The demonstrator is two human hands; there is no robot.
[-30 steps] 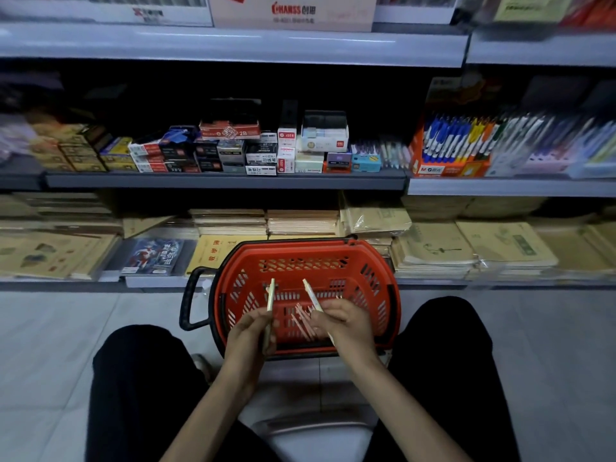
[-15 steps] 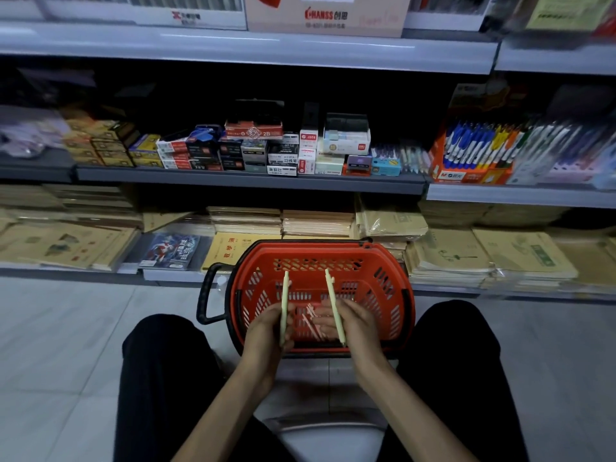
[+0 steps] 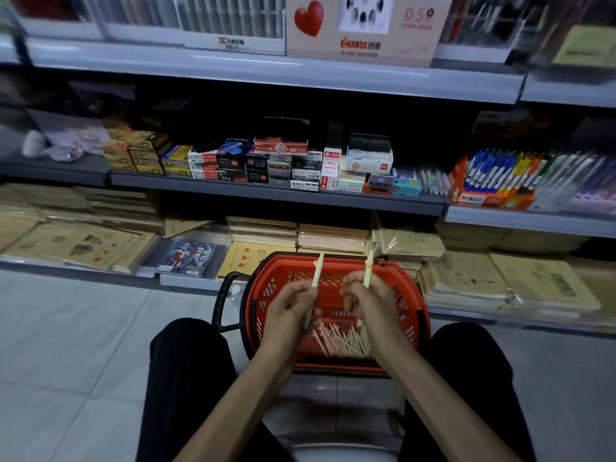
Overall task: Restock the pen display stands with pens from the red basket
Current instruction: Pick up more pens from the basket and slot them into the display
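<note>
The red basket stands on the floor between my knees, with several pale pens lying in its bottom. My left hand grips one pale pen upright above the basket. My right hand grips another pale pen, also upright. Both pens point up toward the shelves. An orange pen display stand with blue, yellow and white pens sits on the middle shelf at the right. White pen display stands line the top shelf.
Small stationery boxes fill the middle shelf. Stacks of brown notebooks lie on the bottom shelf behind the basket. A beige carton with a red heart stands on the top shelf. Grey tiled floor spreads to the left.
Both hands have risen a little with their pens, and the view has tilted up so the top shelf shows. The pile of pens in the basket is now uncovered.
</note>
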